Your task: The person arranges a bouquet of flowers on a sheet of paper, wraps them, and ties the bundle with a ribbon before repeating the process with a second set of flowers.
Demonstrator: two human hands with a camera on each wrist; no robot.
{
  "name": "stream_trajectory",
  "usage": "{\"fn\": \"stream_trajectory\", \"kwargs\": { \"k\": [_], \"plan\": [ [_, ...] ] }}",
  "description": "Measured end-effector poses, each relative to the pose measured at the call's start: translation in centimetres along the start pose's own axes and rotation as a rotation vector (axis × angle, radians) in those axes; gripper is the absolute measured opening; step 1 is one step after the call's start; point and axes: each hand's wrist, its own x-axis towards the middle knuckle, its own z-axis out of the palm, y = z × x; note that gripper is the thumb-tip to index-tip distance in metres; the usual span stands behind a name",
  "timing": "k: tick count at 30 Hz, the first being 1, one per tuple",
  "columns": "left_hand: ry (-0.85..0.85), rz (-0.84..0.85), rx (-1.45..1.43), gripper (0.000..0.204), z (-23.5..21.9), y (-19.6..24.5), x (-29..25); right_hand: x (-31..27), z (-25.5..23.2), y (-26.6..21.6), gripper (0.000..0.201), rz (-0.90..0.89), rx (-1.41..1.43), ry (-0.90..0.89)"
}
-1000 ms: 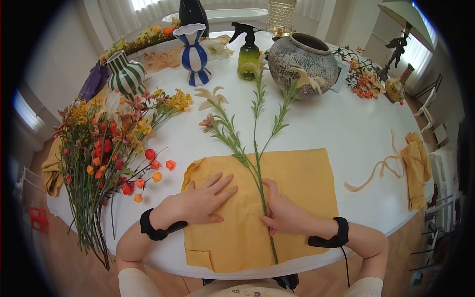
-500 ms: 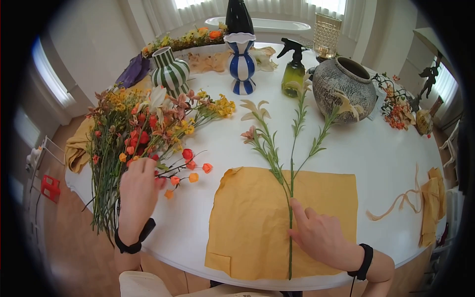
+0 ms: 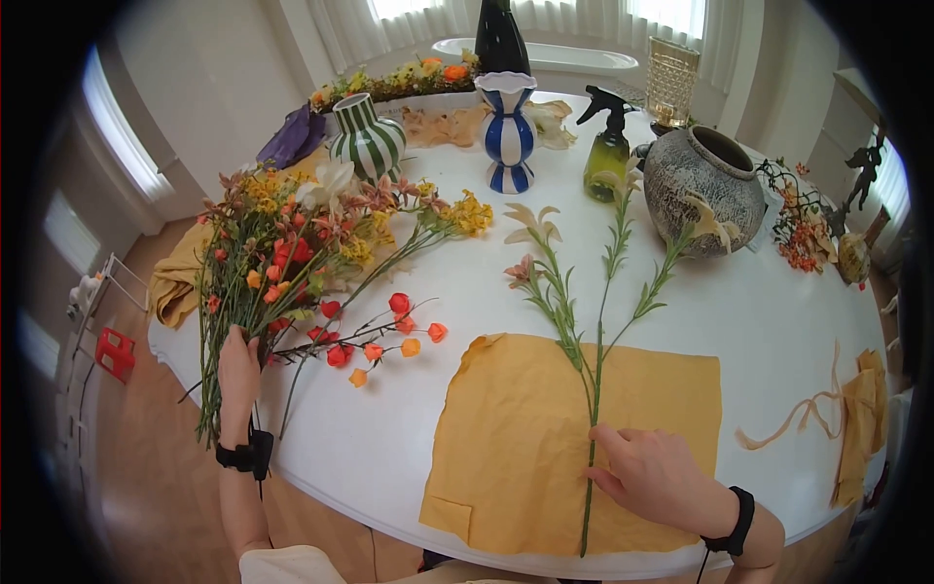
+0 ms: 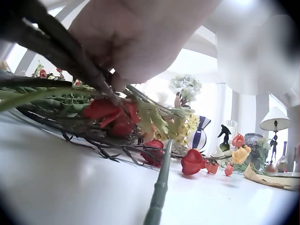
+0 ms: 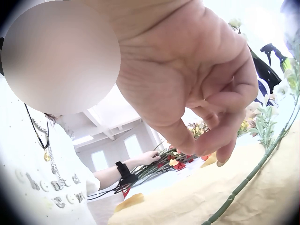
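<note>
In the head view, my left hand (image 3: 238, 370) is in the pile of artificial flowers (image 3: 282, 258) at the left, its fingers gripping stems. Seen from the left wrist, a dark stem runs close past the fingers, and red blossoms (image 4: 192, 162) lie beyond. My right hand (image 3: 657, 477) hovers low over yellow wrapping paper (image 3: 516, 457), fingers loosely bent, thumb and forefinger tips right beside the green stem of a lily spray (image 3: 595, 389). From the right wrist, nothing shows between those fingers; the stem (image 5: 248, 180) passes alongside them. The spray's pale blooms point away from me.
Behind stand a green-striped vase (image 3: 368, 141), a blue-striped vase (image 3: 510, 136), a spray bottle (image 3: 609, 156) and a round grey pot (image 3: 700, 195). Ribbon (image 3: 803, 414) and folded paper (image 3: 861, 419) lie at the right edge. Berry branches (image 3: 798, 229) lie behind them.
My left hand has left the yellow paper and moved left into the flower pile, where some stems have shifted. My right hand stays by the lily stem. The head view has turned left.
</note>
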Motion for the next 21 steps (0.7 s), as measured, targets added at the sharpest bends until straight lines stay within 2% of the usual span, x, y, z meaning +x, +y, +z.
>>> {"fn": "stream_trajectory", "kwargs": {
  "k": [1, 3, 4, 5, 7, 8, 9, 11, 13, 15, 16, 18, 19, 21],
  "plan": [
    [0.001, 0.002, 0.000, 0.016, -0.2, 0.3, 0.2, 0.0, -0.1, 0.0, 0.026, -0.001, 0.012, -0.006],
    [0.125, -0.029, 0.157, 0.015, -0.8, 1.2, 0.8, -0.1, -0.1, 0.0, 0.026, 0.001, 0.004, -0.006],
    [0.223, 0.058, 0.197, 0.017, -0.8, 0.8, 1.3, -0.2, -0.1, -0.1, 0.026, 0.003, -0.002, -0.009],
    [0.226, 0.057, 0.198, 0.017, -1.0, 0.8, 1.6, -0.3, -0.1, 0.0, 0.026, 0.001, -0.002, -0.007],
    [0.253, -0.029, 0.029, 0.018, -1.6, 0.9, 2.4, -0.4, 0.1, 0.2, 0.026, -0.002, 0.046, -0.009],
    [0.386, 0.061, -0.044, 0.019, -1.0, 0.0, 2.9, -0.4, 0.2, 0.2, 0.026, -0.005, 0.049, -0.008],
    [0.387, 0.061, -0.040, 0.019, -0.8, -0.5, 3.4, -0.4, 0.2, 0.2, 0.026, -0.004, 0.057, -0.017],
    [0.346, -0.016, -0.335, 0.021, -0.8, -1.4, 4.3, -0.4, 0.2, 0.3, 0.026, -0.005, 0.068, -0.024],
    [0.376, 0.008, -0.390, 0.024, -0.7, -1.8, 4.9, -0.4, 0.3, 0.4, 0.026, -0.009, 0.081, -0.032],
    [0.425, -0.030, -0.791, 0.026, -0.9, -1.0, 5.3, -0.4, 0.2, 0.4, 0.026, -0.013, 0.083, -0.032],
    [0.428, -0.029, -0.788, 0.026, -1.3, -0.5, 5.4, -0.4, 0.2, 0.4, 0.026, -0.013, 0.082, -0.034],
    [0.348, -0.263, -1.158, 0.028, -3.1, 0.6, 5.3, -0.4, 0.1, 0.5, 0.026, -0.014, 0.090, -0.044],
    [0.355, -0.260, -1.153, 0.028, -3.8, 1.4, 5.0, -0.4, 0.1, 0.5, 0.026, -0.016, 0.096, -0.055],
    [0.251, -0.276, -1.213, 0.028, -4.9, 2.6, 4.4, -0.3, 0.2, 0.6, 0.026, -0.032, 0.109, -0.050]
  ]
}}
